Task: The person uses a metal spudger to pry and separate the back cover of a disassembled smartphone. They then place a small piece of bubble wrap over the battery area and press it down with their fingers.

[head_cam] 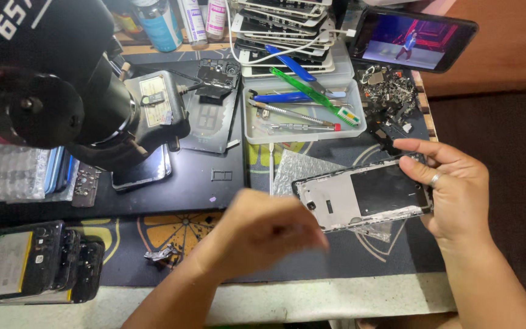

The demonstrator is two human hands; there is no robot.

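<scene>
Phone frame [366, 196], one unit, stripped and lying face-up at a slight tilt, is the reference point for this bench. Largest item is the black microscope head [50, 85], far left of the frame and above it. One dark work mat [202, 176] lies directly left of the frame. One grey plastic tray [302, 131] sits just above the frame, holding one green tool [312, 94], two blue tools [290, 64], and several metal ones; exact count of these is unclear. One stack of phone parts [284, 27] rises beyond the tray. One lit phone [412, 38] leans above and right of the frame. One opened phone with battery [16, 262] lies far left and below, with others beneath it; number not determinable. One pile of small metal scraps [391, 91] sits above the frame's right end.

Right hand [452, 195]: fingers loosely spread, thumb and fingers gripping the frame's right end, a ring on one finger. Left hand [263, 231]: blurred, fingers curled, at the frame's left end; contact cannot be confirmed.
</scene>
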